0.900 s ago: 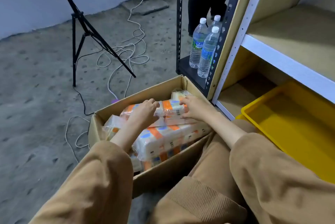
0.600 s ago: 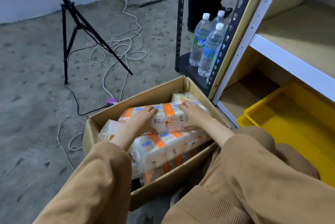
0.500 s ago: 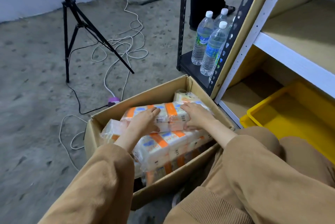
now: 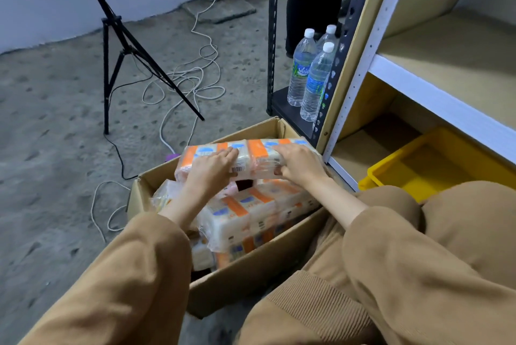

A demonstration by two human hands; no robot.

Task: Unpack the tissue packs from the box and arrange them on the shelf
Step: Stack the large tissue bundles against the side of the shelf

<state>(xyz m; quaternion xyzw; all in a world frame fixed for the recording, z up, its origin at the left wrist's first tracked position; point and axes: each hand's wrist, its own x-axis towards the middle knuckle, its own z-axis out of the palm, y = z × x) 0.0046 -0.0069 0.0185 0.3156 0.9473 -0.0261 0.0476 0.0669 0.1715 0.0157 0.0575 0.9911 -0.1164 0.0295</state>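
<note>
– Over the open box (image 4: 251, 274), head view: we note both hands on one tissue pack (image 4: 251, 154), held above the others with a dark gap beneath it.

– How do the hands lie?

– Our left hand (image 4: 212, 170) grips the left half of it, fingers curled over the top. Our right hand (image 4: 300, 166) grips the right half, fingers over the top, thumb tucked against the near face. Neither is spread flat.

– And the rest of the stock?

– We see the remaining packs (image 4: 245, 213) lying in the box in layers, wrapped in clear film. We cannot count them.

– Anything put away?

– We find the shelf (image 4: 446, 45) just right of the box. Its boards, as far as we see them, carry no tissue. Only a yellow tray (image 4: 418, 166) sits on the lowest one. Some water bottles (image 4: 301, 70) stand on the dark rack (image 4: 282, 104) beside it.

– Our reading, then?

– We judge the job barely begun: one pack on its way out, none arranged in sight, most of the box left. Part of the shelf lies out of frame, so we hold that loosely.
</note>
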